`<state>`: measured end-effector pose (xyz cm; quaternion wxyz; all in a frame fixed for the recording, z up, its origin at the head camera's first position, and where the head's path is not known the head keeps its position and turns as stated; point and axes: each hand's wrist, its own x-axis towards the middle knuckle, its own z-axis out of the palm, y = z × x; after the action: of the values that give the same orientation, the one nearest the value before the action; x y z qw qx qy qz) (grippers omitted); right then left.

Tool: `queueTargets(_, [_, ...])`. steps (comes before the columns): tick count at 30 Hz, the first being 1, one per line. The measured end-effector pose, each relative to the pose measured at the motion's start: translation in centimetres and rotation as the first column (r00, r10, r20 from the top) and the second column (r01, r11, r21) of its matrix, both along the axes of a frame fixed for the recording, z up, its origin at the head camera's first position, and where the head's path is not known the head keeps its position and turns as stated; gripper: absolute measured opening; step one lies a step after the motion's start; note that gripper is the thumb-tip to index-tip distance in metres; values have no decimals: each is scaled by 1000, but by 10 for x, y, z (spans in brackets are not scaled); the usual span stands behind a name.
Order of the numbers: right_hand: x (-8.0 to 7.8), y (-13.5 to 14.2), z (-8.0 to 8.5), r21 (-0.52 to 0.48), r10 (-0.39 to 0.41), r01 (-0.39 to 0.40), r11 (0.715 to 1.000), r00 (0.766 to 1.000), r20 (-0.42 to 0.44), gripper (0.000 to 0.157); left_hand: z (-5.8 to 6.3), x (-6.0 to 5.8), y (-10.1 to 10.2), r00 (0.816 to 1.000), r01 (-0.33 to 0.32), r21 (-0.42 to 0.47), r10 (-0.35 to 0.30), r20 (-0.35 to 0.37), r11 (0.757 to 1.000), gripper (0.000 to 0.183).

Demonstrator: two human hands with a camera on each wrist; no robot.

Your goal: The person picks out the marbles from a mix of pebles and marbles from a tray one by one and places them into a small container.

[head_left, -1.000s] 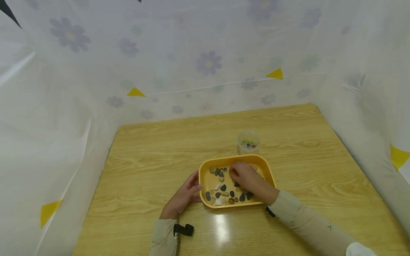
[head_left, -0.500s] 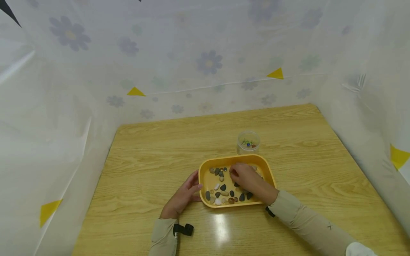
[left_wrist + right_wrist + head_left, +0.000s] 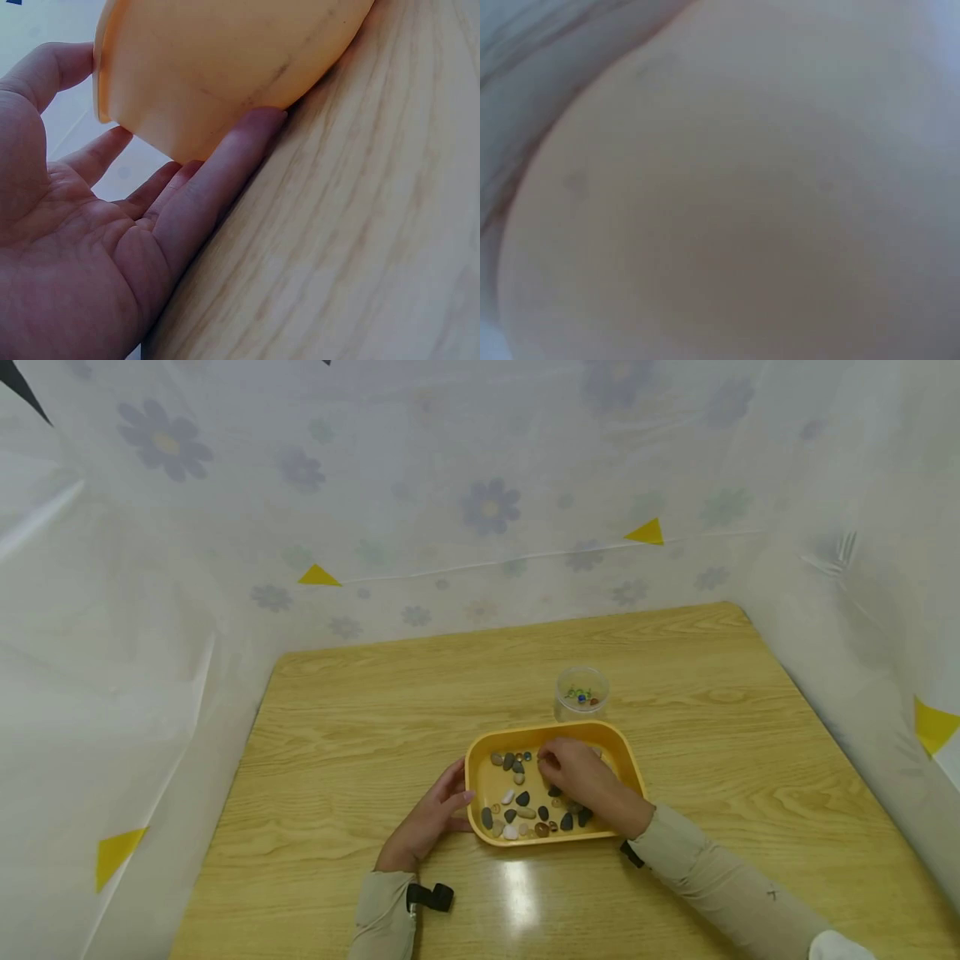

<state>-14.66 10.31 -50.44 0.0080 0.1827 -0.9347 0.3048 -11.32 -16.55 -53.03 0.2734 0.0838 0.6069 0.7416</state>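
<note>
A yellow plastic tray (image 3: 489,742) lies on the table with several dark, white and tan pebbles (image 3: 522,798) scattered inside, along with a few small shiny beads (image 3: 527,757). My left hand (image 3: 426,821) holds the tray's left end, thumb over the rim; in the left wrist view its other fingers (image 3: 217,172) rest against the outer wall. Inside the tray, my right hand (image 3: 588,779) reaches down with bent fingers. Its fingertips, and anything between them, are hidden. The right wrist view is a blurred close-up of a pale surface.
Just behind the tray stands a clear round container (image 3: 582,695) with small green, blue and reddish pieces in it. The wood-grain table (image 3: 360,735) extends around the tray. Whitish flowered plastic sheeting (image 3: 420,510) walls in the table's back and sides.
Hardly anything differs. My right hand shifts only very slightly inside the tray, while the left hand and the tray stay in place.
</note>
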Motion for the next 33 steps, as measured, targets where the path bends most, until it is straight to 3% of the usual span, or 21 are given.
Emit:
queueTargets(19, [7,20,25,-12,-7,7,1000,1000,-30,13,1,0,0,1000,-1,-24,2,12,1000,60])
queueTargets(25, [1,39,35,25,-31,32,999,999,-44,12,1,0,0,1000,-11,-40,12,22,999,59])
queueTargets(33, [-8,72,51,-9,-70,70,998,997,-44,16,0,0,0,1000,-11,-31,12,28,999,59])
